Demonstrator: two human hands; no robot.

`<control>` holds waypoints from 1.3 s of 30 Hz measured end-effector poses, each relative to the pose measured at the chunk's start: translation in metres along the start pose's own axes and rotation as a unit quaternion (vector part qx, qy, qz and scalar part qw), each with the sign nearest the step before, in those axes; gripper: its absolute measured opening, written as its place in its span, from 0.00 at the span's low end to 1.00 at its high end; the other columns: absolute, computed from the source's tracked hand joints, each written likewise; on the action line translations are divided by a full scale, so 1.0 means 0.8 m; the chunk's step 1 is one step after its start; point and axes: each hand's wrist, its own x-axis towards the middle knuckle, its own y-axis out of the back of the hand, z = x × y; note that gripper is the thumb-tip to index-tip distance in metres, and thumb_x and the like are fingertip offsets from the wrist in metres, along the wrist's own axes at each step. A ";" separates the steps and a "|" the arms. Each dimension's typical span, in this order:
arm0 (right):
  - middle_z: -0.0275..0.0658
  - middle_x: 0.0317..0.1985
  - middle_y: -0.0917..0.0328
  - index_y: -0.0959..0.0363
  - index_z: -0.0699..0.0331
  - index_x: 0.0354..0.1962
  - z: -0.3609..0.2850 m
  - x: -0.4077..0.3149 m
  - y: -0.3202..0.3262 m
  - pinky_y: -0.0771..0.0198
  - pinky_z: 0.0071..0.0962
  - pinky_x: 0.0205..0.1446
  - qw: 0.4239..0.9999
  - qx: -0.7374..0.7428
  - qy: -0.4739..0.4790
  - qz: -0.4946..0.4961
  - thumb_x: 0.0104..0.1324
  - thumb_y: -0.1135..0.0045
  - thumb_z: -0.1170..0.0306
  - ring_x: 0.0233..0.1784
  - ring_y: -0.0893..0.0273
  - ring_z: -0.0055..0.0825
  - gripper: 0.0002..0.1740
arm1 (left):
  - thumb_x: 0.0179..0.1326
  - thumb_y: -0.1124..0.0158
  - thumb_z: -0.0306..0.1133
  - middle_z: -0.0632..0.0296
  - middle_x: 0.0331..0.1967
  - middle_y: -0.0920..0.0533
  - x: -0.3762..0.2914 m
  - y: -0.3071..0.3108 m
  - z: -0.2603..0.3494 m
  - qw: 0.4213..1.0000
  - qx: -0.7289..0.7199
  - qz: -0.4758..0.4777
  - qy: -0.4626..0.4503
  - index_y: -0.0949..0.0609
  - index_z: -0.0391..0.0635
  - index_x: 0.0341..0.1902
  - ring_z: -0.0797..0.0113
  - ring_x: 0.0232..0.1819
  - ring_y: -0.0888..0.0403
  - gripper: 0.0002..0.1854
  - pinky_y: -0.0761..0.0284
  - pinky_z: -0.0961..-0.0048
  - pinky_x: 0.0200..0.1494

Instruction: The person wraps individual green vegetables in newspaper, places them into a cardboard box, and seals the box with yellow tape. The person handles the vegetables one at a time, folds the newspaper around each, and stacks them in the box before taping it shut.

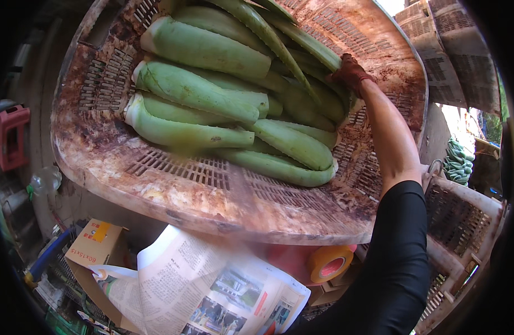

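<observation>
A large stained plastic crate (190,209) with slotted walls lies before me, holding several thick green aloe vera leaves (198,92) with pale cut bases. My right hand (351,75), in a dark red glove, reaches into the crate's right side, its fingers closed around the end of a long aloe leaf (315,44). Another narrow leaf (269,33) slants across the pile, tip down. My left hand is out of view. Sheets of newspaper (223,289) lie below the crate's near rim.
An open cardboard box (93,247) stands at lower left, and a roll of yellow tape (330,264) sits below the crate. Another slotted crate (458,217) is at right. A plastic bottle (45,180) and a red plastic item (13,138) are at far left.
</observation>
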 end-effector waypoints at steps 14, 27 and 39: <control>0.47 0.52 0.24 0.36 0.59 0.67 0.061 -0.201 -0.001 0.28 0.31 0.58 0.991 0.128 0.041 -0.001 0.45 0.39 0.69 0.51 0.24 0.38 0.46 | 0.64 0.41 0.58 0.39 0.77 0.44 -0.037 -0.034 0.038 0.990 -0.120 0.031 0.066 0.43 0.29 0.75 0.38 0.77 0.48 0.49 0.51 0.50 0.77; 0.54 0.53 0.29 0.34 0.61 0.63 0.004 -0.239 -0.087 0.31 0.45 0.61 0.958 0.003 0.282 -0.054 0.36 0.17 0.58 0.55 0.28 0.52 0.55 | 0.65 0.44 0.60 0.38 0.77 0.46 -0.037 -0.034 0.020 0.984 -0.164 0.048 0.049 0.44 0.28 0.75 0.37 0.78 0.49 0.51 0.51 0.49 0.77; 0.50 0.48 0.18 0.26 0.62 0.57 -0.021 -0.213 -0.146 0.25 0.41 0.56 0.889 -0.065 0.153 -0.427 0.50 0.33 0.59 0.51 0.19 0.44 0.36 | 0.65 0.46 0.64 0.37 0.77 0.47 -0.024 -0.036 0.016 0.980 -0.182 0.055 0.059 0.45 0.28 0.75 0.36 0.78 0.49 0.52 0.50 0.48 0.76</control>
